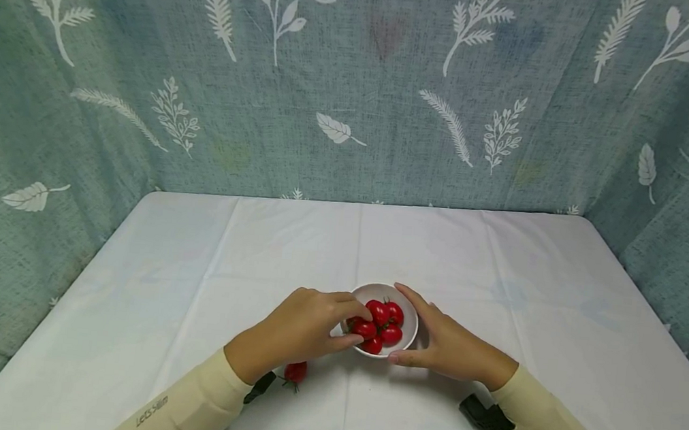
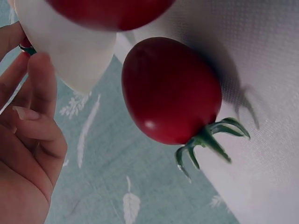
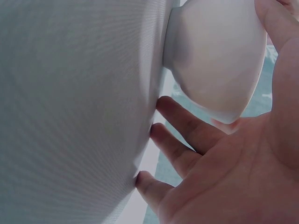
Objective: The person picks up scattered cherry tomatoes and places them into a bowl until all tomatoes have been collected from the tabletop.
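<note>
A small white bowl [image 1: 411, 322] holds several red cherry tomatoes [image 1: 378, 311]. My left hand [image 1: 309, 324] reaches over the bowl's left rim, pinching a cherry tomato [image 1: 364, 329] between thumb and fingers. At the bowl's right side, my right hand [image 1: 452, 347] holds it between the thumb at the near rim and a finger at the far rim. In the right wrist view its other fingers [image 3: 180, 123] spread down to the cloth beside the bowl [image 3: 215, 56]. A stemmed cherry tomato [image 2: 170, 91] lies on the cloth beneath my left wrist, partly hidden in the head view.
White cloth [image 1: 281, 237] with fold creases covers the table. Another red tomato [image 2: 112, 11] shows at the top edge of the left wrist view. A grey-green curtain [image 1: 362, 155] with white leaf prints surrounds the table's back and sides.
</note>
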Available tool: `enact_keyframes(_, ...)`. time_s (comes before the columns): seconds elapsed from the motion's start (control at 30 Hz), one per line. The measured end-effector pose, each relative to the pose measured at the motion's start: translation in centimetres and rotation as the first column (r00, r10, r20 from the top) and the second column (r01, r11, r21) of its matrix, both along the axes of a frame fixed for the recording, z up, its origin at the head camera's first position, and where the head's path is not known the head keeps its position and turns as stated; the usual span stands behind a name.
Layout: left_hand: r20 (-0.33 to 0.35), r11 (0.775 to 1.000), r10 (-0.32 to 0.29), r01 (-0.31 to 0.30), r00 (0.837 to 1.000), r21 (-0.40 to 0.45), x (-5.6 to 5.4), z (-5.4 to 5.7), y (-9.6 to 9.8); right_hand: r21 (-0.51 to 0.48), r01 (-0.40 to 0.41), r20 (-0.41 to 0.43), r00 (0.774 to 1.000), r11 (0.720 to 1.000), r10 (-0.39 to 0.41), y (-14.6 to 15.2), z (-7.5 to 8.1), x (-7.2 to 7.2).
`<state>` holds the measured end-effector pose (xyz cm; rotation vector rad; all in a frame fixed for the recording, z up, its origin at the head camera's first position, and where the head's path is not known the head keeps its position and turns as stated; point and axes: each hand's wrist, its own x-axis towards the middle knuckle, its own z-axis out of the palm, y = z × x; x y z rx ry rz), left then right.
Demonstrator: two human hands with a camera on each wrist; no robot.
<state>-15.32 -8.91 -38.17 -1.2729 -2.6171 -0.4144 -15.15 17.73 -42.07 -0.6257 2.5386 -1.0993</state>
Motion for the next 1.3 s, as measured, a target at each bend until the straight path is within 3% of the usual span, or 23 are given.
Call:
enact_keyframes(0.57,0.068,0.998,0.041,-0.037,0.997,-0.055,-0.2,0.0,0.3,-0.003,-0.009,0.006,1.0,1.0,0.009,0.0,0.0,0.0)
enact_keyframes(0.97,-0.005,0.999,0.037,-0.037,0.999,-0.008,-0.4,0.3,-1.3,0.003,-0.006,0.0,1.0,1.0,0.006,0.0,0.1,-0.1)
enact_keyframes(1.3,-0.03,0.996,0.09,-0.09,0.995,0.004,-0.3,0.5,-3.8,-0.003,-0.015,-0.012,1.0,1.0,0.015,-0.1,0.1,-0.1)
